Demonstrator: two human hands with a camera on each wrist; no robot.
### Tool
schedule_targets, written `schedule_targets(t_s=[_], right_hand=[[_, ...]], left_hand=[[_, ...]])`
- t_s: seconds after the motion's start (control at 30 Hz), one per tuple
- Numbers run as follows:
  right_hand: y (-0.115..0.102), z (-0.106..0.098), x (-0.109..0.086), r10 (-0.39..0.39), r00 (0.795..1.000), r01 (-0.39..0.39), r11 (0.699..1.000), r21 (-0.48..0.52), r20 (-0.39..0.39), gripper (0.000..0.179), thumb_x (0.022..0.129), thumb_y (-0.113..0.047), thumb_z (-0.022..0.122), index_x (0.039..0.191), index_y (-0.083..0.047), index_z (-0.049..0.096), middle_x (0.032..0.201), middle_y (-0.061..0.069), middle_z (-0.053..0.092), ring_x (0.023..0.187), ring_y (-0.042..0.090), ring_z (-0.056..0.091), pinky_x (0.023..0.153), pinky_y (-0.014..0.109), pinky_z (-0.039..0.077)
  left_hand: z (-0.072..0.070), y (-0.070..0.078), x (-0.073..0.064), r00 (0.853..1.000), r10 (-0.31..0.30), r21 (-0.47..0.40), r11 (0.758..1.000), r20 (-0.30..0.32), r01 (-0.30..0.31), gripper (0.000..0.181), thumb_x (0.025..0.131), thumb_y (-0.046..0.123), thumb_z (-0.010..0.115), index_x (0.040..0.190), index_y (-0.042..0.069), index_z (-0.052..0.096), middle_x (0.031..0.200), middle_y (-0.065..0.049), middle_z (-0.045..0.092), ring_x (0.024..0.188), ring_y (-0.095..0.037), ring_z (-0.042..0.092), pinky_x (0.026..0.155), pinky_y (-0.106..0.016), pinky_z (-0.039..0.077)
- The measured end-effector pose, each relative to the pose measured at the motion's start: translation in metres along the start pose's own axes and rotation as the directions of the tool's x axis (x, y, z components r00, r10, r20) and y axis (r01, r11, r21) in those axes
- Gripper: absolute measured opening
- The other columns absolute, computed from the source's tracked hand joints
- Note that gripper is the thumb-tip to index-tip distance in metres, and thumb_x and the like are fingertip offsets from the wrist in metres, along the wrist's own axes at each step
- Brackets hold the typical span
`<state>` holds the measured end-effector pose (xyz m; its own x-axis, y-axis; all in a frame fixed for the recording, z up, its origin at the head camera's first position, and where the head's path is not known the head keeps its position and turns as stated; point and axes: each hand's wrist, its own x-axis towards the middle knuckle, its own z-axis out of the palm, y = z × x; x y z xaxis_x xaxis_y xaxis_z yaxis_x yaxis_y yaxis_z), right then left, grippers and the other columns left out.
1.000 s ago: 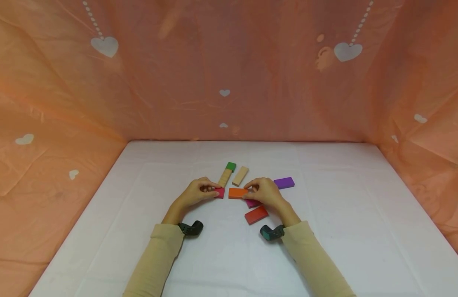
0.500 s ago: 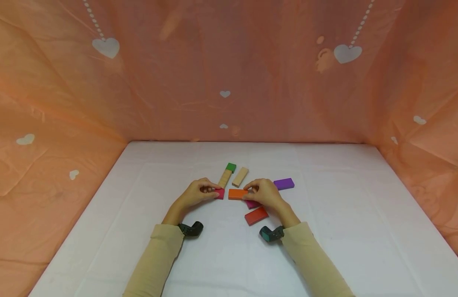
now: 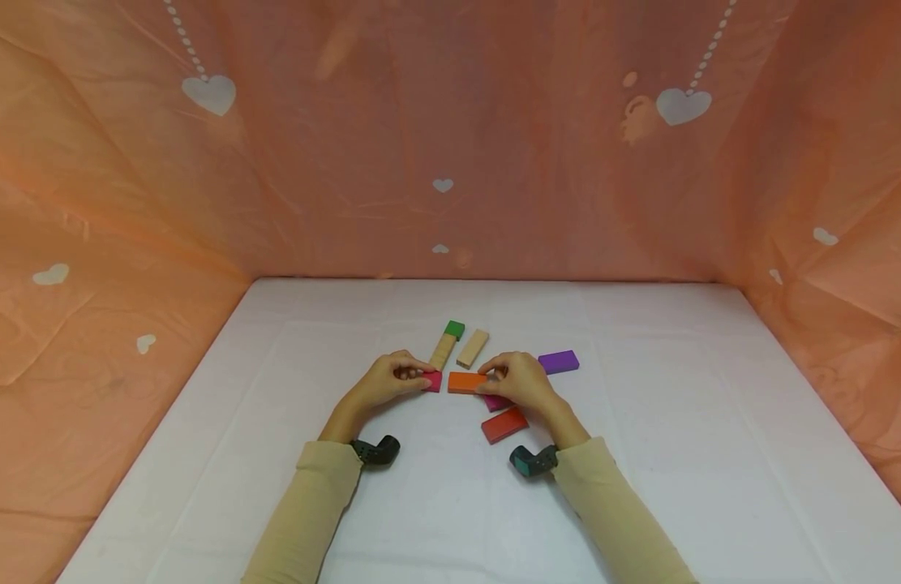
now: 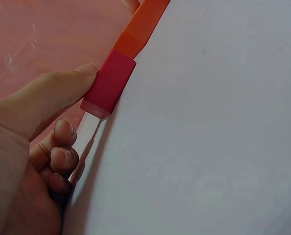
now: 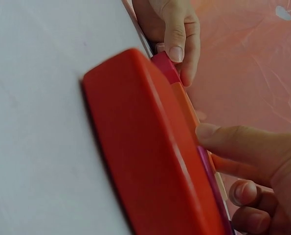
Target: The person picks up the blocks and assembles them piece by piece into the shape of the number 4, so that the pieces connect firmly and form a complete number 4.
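Note:
My left hand [image 3: 384,380] pinches a crimson-pink block [image 4: 111,78] between thumb and forefinger, the other fingers curled below. In my right hand [image 3: 523,380] an orange block [image 3: 465,383] is held by its right end, thumb on the near side. A narrow gap parts the two blocks in the head view. Partly under the right hand lies a magenta block [image 3: 497,402]. Nearer the body is a red block [image 3: 504,425], which looms large in the right wrist view.
Behind the hands, a plain wooden block [image 3: 443,352] meets a green block [image 3: 455,329] end on. A second wooden block [image 3: 473,348] lies to their right. Beyond the right hand is a purple block [image 3: 559,362]. Orange sheeting [image 3: 450,146] rises behind the white tabletop [image 3: 684,454].
The orange block has slid a hair to the left with the right hand. The left hand stays in place on the crimson-pink block.

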<state>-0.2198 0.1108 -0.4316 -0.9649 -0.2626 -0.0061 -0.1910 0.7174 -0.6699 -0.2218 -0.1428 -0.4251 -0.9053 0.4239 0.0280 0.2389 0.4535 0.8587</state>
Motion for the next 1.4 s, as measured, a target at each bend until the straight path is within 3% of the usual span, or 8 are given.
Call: schedule_targets(t_s=[0.3, 0.53, 0.6, 0.9, 1.1, 1.4], right_hand=[[-0.001, 0.001, 0.001, 0.008, 1.0, -0.008, 1.0, -0.006, 0.0, 0.029, 0.076, -0.028, 0.081, 0.099, -0.011, 0.076, 0.066, -0.001, 0.046, 0.067, 0.012, 0.043, 0.061, 0.023, 0.03], [-0.003, 0.003, 0.0, 0.022, 1.0, -0.022, 1.0, -0.013, -0.003, 0.029, 0.076, -0.029, 0.081, 0.099, -0.013, 0.076, 0.068, 0.0, 0.047, 0.07, 0.014, 0.045, 0.064, 0.025, 0.031], [-0.003, 0.003, 0.0, 0.023, 1.0, -0.024, 1.0, -0.015, -0.004, 0.029, 0.076, -0.03, 0.081, 0.099, -0.013, 0.076, 0.067, -0.001, 0.047, 0.07, 0.014, 0.045, 0.063, 0.025, 0.031], [-0.003, 0.004, 0.0, 0.01, 1.0, -0.011, 1.0, -0.022, -0.012, 0.028, 0.076, -0.029, 0.081, 0.098, -0.013, 0.077, 0.065, -0.002, 0.044, 0.067, 0.013, 0.043, 0.062, 0.024, 0.029], [-0.003, 0.004, 0.0, 0.009, 1.0, -0.009, 1.0, -0.02, -0.015, 0.028, 0.075, -0.029, 0.082, 0.098, -0.013, 0.077, 0.064, -0.002, 0.043, 0.065, 0.013, 0.043, 0.061, 0.024, 0.029], [-0.004, 0.006, 0.0, 0.007, 1.0, -0.008, 0.999, -0.032, -0.017, 0.029, 0.075, -0.03, 0.082, 0.098, -0.014, 0.077, 0.064, -0.003, 0.044, 0.066, 0.012, 0.043, 0.061, 0.023, 0.029]], left_hand=[[0.002, -0.007, 0.003, 1.0, 0.014, 0.012, 1.0, -0.008, -0.014, 0.026, 0.086, 0.007, 0.069, 0.11, -0.004, 0.07, 0.087, -0.011, 0.055, 0.076, -0.01, 0.042, 0.066, -0.017, 0.035], [-0.001, 0.001, 0.0, 1.0, 0.009, 0.003, 1.0, 0.01, -0.009, 0.027, 0.086, 0.007, 0.069, 0.11, -0.005, 0.069, 0.086, -0.009, 0.055, 0.076, -0.01, 0.043, 0.066, -0.016, 0.035], [0.0, -0.001, 0.001, 1.0, 0.014, 0.004, 1.0, 0.011, -0.014, 0.026, 0.086, 0.006, 0.069, 0.11, -0.006, 0.069, 0.086, -0.009, 0.055, 0.076, -0.01, 0.043, 0.066, -0.016, 0.036], [0.006, -0.037, 0.016, 1.0, 0.0, 0.018, 1.0, -0.008, 0.0, 0.027, 0.086, 0.01, 0.071, 0.111, -0.001, 0.071, 0.088, -0.009, 0.056, 0.077, -0.011, 0.043, 0.065, -0.017, 0.035], [0.005, -0.038, 0.015, 1.0, 0.007, 0.01, 1.0, -0.007, -0.007, 0.027, 0.085, 0.015, 0.073, 0.109, 0.005, 0.073, 0.088, -0.008, 0.057, 0.078, -0.012, 0.044, 0.066, -0.018, 0.036], [0.004, -0.037, 0.016, 0.999, 0.033, 0.005, 0.999, 0.003, -0.033, 0.026, 0.084, 0.014, 0.073, 0.108, 0.003, 0.073, 0.088, -0.009, 0.058, 0.076, -0.009, 0.045, 0.066, -0.017, 0.037]])
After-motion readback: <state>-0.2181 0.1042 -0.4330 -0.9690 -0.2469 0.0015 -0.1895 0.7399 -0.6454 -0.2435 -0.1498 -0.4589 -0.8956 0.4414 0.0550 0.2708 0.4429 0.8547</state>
